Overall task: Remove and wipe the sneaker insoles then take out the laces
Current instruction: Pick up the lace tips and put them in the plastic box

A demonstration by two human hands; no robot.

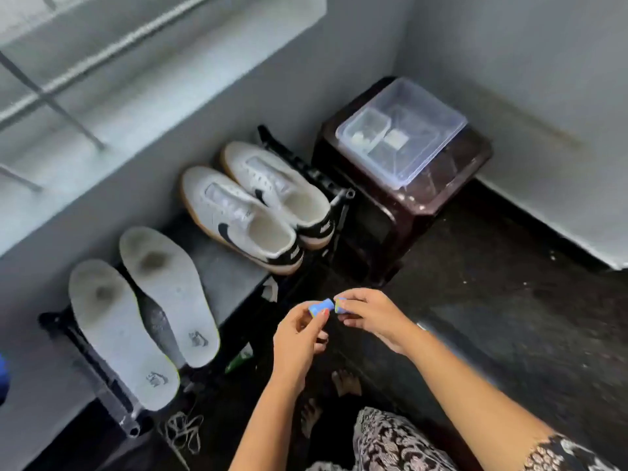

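Note:
Two white sneakers with black marks, the left sneaker (pixel 238 217) and the right sneaker (pixel 278 188), stand side by side on a black rack (pixel 102 365). Two grey-white insoles, one nearer (pixel 119 334) and one farther (pixel 170 294), lie flat on the rack to the left of the shoes. A white lace (pixel 181 433) lies in a heap on the dark floor below the rack. My left hand (pixel 299 338) and my right hand (pixel 370 317) together pinch a small blue object (pixel 324 305) in front of the rack; I cannot tell what it is.
A dark brown plastic stool (pixel 373 232) stands right of the rack with a clear lidded box (pixel 401 130) on top. Grey walls close the corner behind. My bare feet (pixel 343 382) and patterned clothing (pixel 390 443) are below my hands on the dark floor.

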